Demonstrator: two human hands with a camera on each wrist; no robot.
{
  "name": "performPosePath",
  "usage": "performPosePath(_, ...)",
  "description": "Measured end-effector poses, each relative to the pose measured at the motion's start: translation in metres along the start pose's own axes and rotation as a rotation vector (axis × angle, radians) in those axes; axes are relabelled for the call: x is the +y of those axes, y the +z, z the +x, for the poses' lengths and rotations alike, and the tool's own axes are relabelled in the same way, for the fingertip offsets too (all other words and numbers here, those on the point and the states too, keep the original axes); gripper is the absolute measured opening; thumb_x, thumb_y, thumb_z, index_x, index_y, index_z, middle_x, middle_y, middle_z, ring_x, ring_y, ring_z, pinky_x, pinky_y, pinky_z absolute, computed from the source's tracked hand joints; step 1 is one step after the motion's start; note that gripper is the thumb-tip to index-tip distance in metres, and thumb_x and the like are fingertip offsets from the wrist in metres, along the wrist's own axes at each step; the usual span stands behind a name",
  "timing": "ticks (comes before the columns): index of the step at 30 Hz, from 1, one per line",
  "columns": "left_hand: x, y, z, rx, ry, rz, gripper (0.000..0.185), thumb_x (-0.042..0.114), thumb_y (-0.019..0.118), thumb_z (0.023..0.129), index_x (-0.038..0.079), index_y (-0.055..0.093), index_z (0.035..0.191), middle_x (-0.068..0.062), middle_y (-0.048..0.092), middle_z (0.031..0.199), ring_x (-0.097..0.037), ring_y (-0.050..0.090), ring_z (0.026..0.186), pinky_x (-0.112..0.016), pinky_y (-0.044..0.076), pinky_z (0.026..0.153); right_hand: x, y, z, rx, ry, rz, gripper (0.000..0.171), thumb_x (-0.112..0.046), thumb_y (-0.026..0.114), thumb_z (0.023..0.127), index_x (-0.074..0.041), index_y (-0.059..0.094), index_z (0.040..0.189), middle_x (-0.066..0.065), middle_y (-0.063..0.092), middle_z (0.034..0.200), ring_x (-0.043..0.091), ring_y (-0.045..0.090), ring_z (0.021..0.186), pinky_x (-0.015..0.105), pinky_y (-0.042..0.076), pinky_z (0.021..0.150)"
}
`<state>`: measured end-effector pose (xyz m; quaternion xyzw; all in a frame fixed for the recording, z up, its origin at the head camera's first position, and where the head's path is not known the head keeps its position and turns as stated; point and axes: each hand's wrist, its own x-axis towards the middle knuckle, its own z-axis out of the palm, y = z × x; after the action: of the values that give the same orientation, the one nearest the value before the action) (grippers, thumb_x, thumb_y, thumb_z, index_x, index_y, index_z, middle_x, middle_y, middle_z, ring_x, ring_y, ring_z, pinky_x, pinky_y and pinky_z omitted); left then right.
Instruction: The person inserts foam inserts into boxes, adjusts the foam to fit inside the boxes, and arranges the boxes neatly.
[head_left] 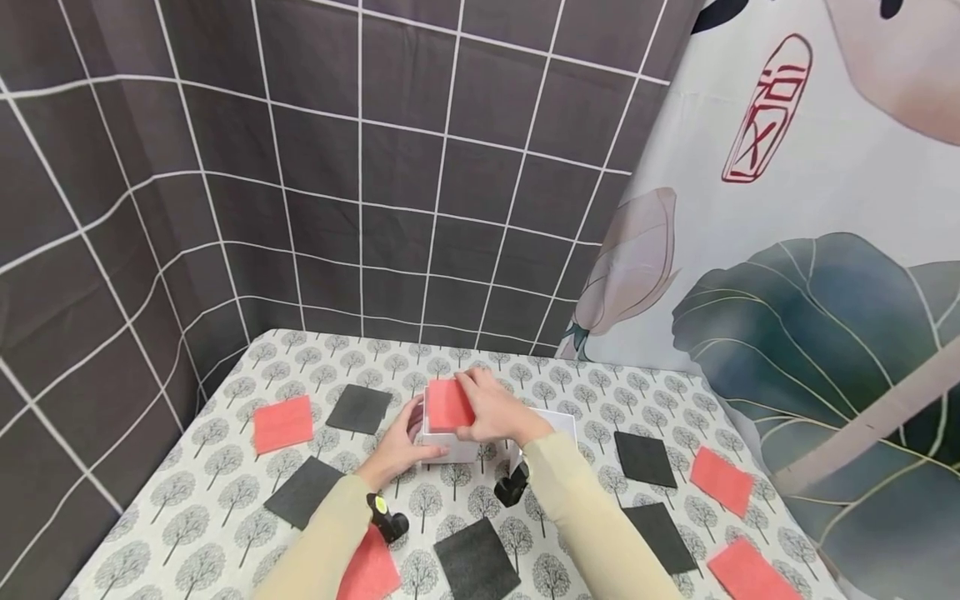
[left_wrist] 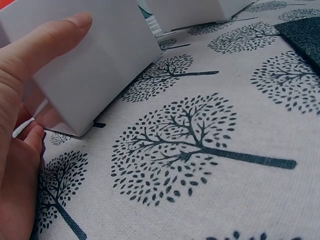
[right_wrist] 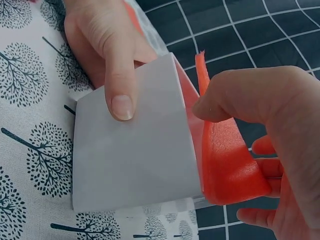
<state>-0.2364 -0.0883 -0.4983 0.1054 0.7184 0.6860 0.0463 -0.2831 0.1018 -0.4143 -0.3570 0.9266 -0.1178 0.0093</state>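
Gripping white box (head_left: 448,450): left hand (head_left: 396,450) | pinching red pad (head_left: 448,405) atop box: right hand (head_left: 497,410)

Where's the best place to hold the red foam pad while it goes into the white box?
Probably pinch the red foam pad by its outer edge, coming from the right, as the right hand does. It is thin, bends easily, and lies over the white box, which the left hand grips by its wall.
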Motion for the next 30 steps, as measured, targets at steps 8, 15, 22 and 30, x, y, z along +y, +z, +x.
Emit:
performPosePath(8,-0.025,-0.001,0.012,0.021,0.009,-0.01,0.107,0.009,0.085,0.063,0.006,0.017,0.146,-0.019,0.03,0.144,-0.031,0.029,0.133,-0.036,0.024,0.11,-0.001,0.002,0.003,-0.032,-0.004,0.046,0.093,-0.035,0.075,0.071,0.006,0.028,0.141,0.012,0.044,0.123,0.016,0.044,0.102,0.029,0.05,0.08)
performPosePath(15,-0.029,-0.002,0.013,0.028,0.014,-0.008,0.106,0.013,0.085,0.063,0.011,0.021,0.146,-0.014,0.032,0.144,-0.027,0.03,0.133,-0.033,0.026,0.109,0.002,0.004,0.004,-0.056,-0.004,0.137,0.092,-0.033,0.074,0.074,0.004,0.026,0.143,0.013,0.041,0.128,0.019,0.043,0.107,0.035,0.05,0.084)
performPosePath(22,-0.008,-0.001,0.004,0.007,0.034,0.004,0.102,0.007,0.082,0.066,0.002,0.019,0.145,-0.022,0.031,0.143,-0.034,0.03,0.132,-0.039,0.026,0.109,0.006,0.008,0.004,-0.09,0.007,0.194,0.089,-0.035,0.074,0.076,-0.006,0.027,0.145,0.01,0.035,0.141,0.024,0.039,0.124,0.045,0.041,0.098)
performPosePath(30,-0.022,-0.002,0.01,0.013,0.044,-0.003,0.105,0.011,0.084,0.065,0.006,0.018,0.147,-0.018,0.029,0.145,-0.03,0.029,0.134,-0.036,0.023,0.11,0.012,0.012,0.003,-0.108,-0.015,0.339,0.076,-0.028,0.073,0.078,-0.013,0.035,0.143,0.006,0.024,0.15,0.028,0.028,0.134,0.05,0.031,0.104)
